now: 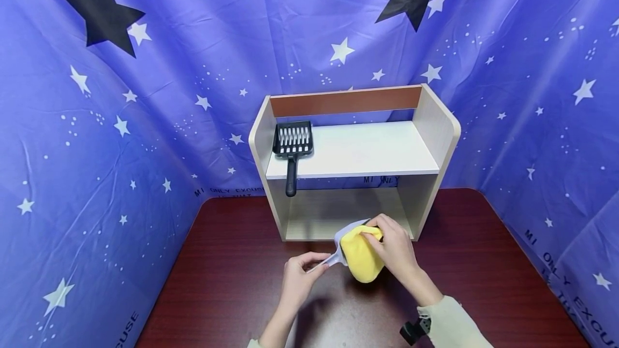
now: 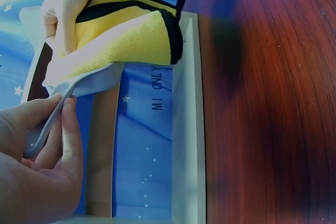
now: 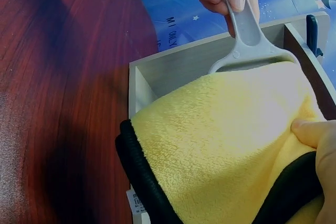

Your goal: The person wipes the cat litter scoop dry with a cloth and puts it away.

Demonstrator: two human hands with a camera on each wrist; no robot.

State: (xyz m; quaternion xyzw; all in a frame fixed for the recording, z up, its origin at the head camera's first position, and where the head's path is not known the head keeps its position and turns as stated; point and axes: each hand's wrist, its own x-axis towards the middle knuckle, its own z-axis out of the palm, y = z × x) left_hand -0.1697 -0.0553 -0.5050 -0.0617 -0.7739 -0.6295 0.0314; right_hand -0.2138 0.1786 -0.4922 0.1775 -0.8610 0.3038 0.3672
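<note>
My left hand pinches the handle of a pale grey scoop between thumb and fingers, above the table in front of the shelf. A yellow cloth with black edging lies over the scoop's head and hides most of it. At the cloth's upper right, my right hand grips the fabric against the scoop. In the right wrist view the cloth drapes below the scoop's neck, its black edge hanging free. The left wrist view shows the cloth folded over, with a small black loop at one corner.
A two-level shelf unit stands at the back of the dark red table. On its upper board lies a black slotted scoop, handle jutting past the front edge. Blue star-patterned curtains surround the table's back and sides.
</note>
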